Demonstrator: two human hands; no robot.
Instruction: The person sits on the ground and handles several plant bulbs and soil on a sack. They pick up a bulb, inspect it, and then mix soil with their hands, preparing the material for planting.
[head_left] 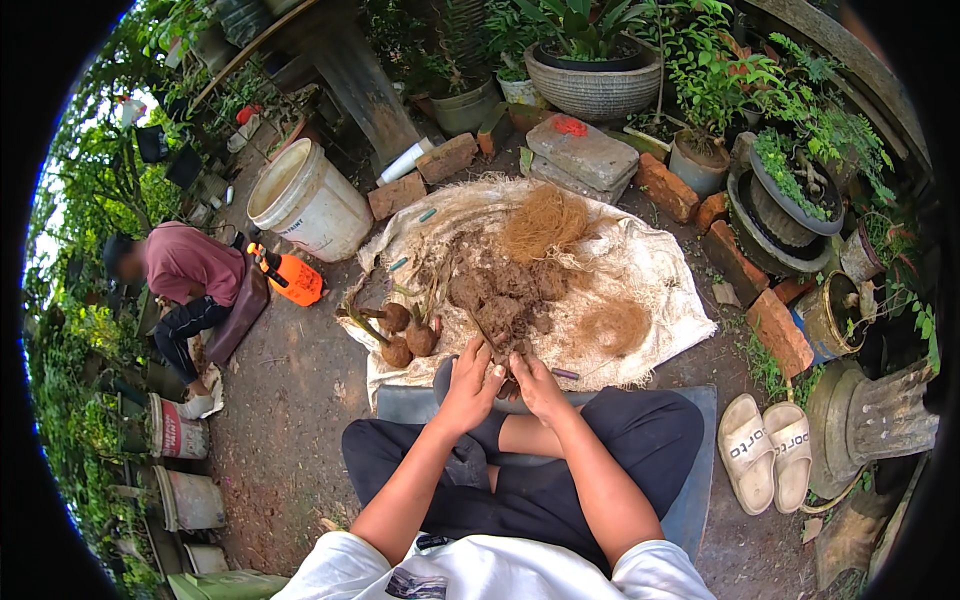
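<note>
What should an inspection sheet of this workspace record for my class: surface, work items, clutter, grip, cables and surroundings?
Surface: pale woven sack spread on bare ground.
Work items: brown fibrous clumps, tan fibre, round brown bulbs with stalks.
Clutter: orange spray bottle, white bucket, slippers.
Grip: left hand and right hand close together at the clumps' near side; contents unclear.
Cables: nothing seen.
Surroundings: potted plants, bricks, seated person at left.
</note>
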